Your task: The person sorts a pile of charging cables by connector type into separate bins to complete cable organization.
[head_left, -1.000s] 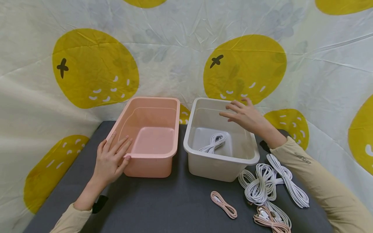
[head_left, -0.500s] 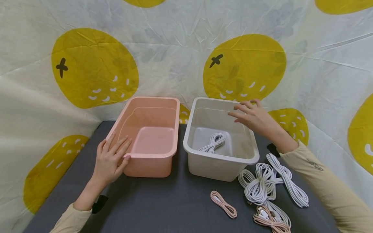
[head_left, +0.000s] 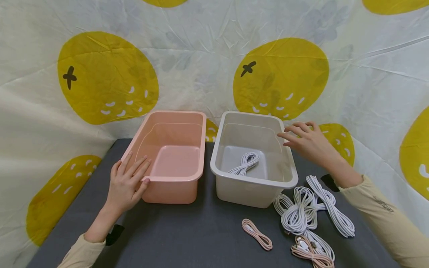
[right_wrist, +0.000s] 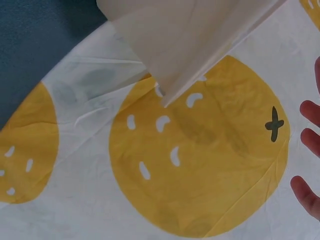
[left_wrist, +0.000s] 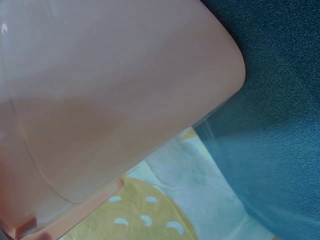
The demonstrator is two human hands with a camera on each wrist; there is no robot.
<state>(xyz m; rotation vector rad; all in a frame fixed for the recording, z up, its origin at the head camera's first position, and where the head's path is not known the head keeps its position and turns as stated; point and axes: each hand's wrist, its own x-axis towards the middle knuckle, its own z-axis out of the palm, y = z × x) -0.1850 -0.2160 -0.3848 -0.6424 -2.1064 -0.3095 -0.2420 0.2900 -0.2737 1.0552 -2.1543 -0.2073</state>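
My left hand (head_left: 125, 184) rests with spread fingers on the near left corner of a pink plastic bin (head_left: 177, 179). Nothing lies inside that bin. Above the right rim of a beige bin (head_left: 248, 195), my right hand (head_left: 310, 143) hovers with loosely spread fingers, holding nothing. A bundled white cable (head_left: 247, 163) lies on the beige bin's floor. In the left wrist view the pink bin's wall (left_wrist: 115, 90) fills much of the picture. Fingertips (right_wrist: 311, 142) of my right hand show at the edge of the right wrist view, apart from the beige bin (right_wrist: 170, 35).
On the dark table (head_left: 187, 238), several coiled white cables (head_left: 299, 212) lie right of the beige bin. A pink cable bundle (head_left: 257, 234) lies in front of it, another pink cable (head_left: 311, 255) near the front right. A patterned cloth (head_left: 194, 67) hangs behind.
My right hand has moved right and slightly down, from over the beige bin's inside to its right rim. The left hand, bins and cables have stayed in place.
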